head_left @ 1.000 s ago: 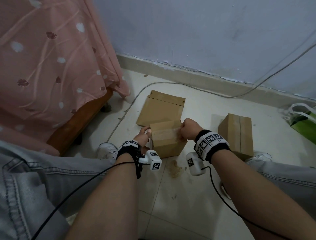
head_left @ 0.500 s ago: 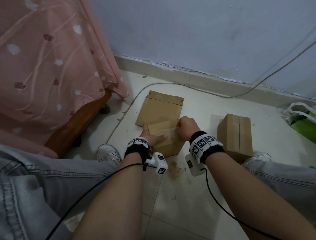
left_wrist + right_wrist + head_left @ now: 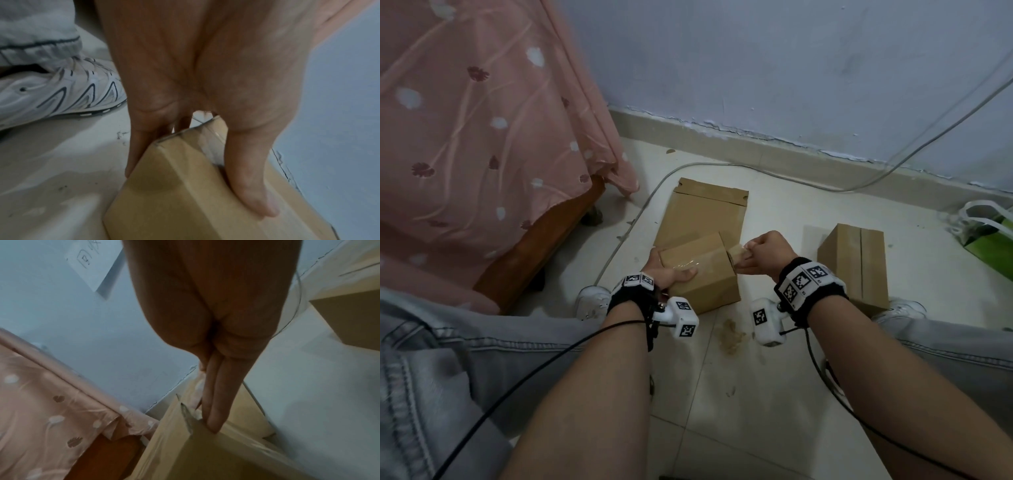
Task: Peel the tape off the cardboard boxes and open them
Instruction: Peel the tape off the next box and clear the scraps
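A small brown cardboard box (image 3: 705, 274) lies on the floor tiles between my feet. My left hand (image 3: 673, 265) grips its left end, thumb along the top and fingers down the far side; the left wrist view shows this hand (image 3: 197, 191) clamped over a box (image 3: 185, 207) corner. My right hand (image 3: 748, 248) is just off the box's right end and pinches a strip of clear tape (image 3: 738, 253) that still runs to the box. In the right wrist view the fingers (image 3: 213, 410) hold the tape (image 3: 196, 395) above the box (image 3: 205, 459). A second taped box (image 3: 856, 263) stands at right.
A flattened cardboard piece (image 3: 705, 212) lies behind the small box. A bed with pink cover (image 3: 482, 137) and wooden frame (image 3: 544, 246) is at left. A cable (image 3: 722, 166) runs along the wall's base. Green bag (image 3: 989, 240) at far right, my white shoes (image 3: 592, 301), paper scraps (image 3: 729, 337).
My right hand moved right, off the box top, drawing the tape out past the box's right end. My left hand shifted its hold on the left end, thumb now across the top.
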`<act>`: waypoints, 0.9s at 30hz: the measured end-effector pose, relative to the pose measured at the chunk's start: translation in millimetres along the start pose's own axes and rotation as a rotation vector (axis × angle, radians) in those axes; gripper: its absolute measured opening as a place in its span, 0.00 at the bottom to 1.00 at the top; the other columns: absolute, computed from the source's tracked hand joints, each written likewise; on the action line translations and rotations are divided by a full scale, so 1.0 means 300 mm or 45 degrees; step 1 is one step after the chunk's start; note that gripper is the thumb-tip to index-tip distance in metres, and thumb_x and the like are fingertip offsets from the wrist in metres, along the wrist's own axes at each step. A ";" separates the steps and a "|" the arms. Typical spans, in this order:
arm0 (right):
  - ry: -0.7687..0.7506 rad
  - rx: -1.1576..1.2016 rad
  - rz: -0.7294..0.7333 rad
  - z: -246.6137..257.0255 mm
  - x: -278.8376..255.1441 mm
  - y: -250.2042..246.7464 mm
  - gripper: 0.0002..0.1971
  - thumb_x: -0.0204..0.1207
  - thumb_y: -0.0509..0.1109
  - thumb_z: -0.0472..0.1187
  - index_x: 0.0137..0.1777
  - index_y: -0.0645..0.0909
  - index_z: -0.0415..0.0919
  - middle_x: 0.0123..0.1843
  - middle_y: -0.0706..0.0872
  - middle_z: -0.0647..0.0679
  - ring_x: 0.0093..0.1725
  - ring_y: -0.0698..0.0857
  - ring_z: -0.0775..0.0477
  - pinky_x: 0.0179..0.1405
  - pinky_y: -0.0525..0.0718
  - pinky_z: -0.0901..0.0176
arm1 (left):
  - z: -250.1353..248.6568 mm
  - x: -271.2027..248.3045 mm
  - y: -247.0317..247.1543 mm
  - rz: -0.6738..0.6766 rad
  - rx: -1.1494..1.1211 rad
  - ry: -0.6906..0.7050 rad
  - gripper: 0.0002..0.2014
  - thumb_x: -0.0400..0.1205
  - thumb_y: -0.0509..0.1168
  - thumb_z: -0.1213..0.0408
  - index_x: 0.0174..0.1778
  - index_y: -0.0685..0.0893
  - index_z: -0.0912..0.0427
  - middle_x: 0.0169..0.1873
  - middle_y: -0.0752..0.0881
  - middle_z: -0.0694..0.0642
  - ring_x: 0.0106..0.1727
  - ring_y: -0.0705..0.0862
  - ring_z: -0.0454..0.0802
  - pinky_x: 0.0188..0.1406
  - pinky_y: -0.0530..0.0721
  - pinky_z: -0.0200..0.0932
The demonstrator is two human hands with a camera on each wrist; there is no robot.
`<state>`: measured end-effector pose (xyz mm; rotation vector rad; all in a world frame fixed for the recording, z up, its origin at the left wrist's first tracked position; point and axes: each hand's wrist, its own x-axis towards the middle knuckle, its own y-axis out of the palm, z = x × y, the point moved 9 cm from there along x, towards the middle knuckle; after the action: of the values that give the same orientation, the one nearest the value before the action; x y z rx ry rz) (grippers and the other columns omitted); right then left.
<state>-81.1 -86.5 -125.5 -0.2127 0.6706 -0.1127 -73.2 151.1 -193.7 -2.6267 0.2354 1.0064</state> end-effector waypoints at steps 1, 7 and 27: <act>0.041 0.104 0.051 -0.001 -0.013 0.012 0.10 0.87 0.54 0.30 0.48 0.76 0.27 0.37 0.81 0.30 0.25 0.88 0.38 0.28 0.90 0.50 | 0.003 -0.004 -0.011 0.002 0.013 0.006 0.49 0.70 0.82 0.56 0.81 0.58 0.47 0.63 0.78 0.55 0.58 0.80 0.58 0.46 0.84 0.48; -0.054 0.005 0.216 0.067 -0.042 0.073 0.07 0.88 0.57 0.34 0.53 0.74 0.30 0.47 0.88 0.26 0.44 0.90 0.31 0.50 0.90 0.39 | -0.043 -0.027 -0.018 -0.004 0.183 0.081 0.46 0.72 0.80 0.57 0.81 0.60 0.38 0.75 0.75 0.56 0.70 0.78 0.60 0.67 0.82 0.59; 0.009 0.331 -0.083 -0.019 0.039 -0.004 0.11 0.83 0.56 0.24 0.62 0.73 0.28 0.39 0.83 0.33 0.34 0.87 0.37 0.34 0.92 0.47 | 0.049 -0.046 0.020 0.039 0.307 -0.047 0.65 0.46 0.79 0.32 0.77 0.48 0.30 0.75 0.71 0.57 0.64 0.79 0.64 0.65 0.81 0.58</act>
<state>-75.6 -90.6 -136.8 0.0159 0.6492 -0.2616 -94.1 151.2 -196.0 -2.3921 0.3655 0.9704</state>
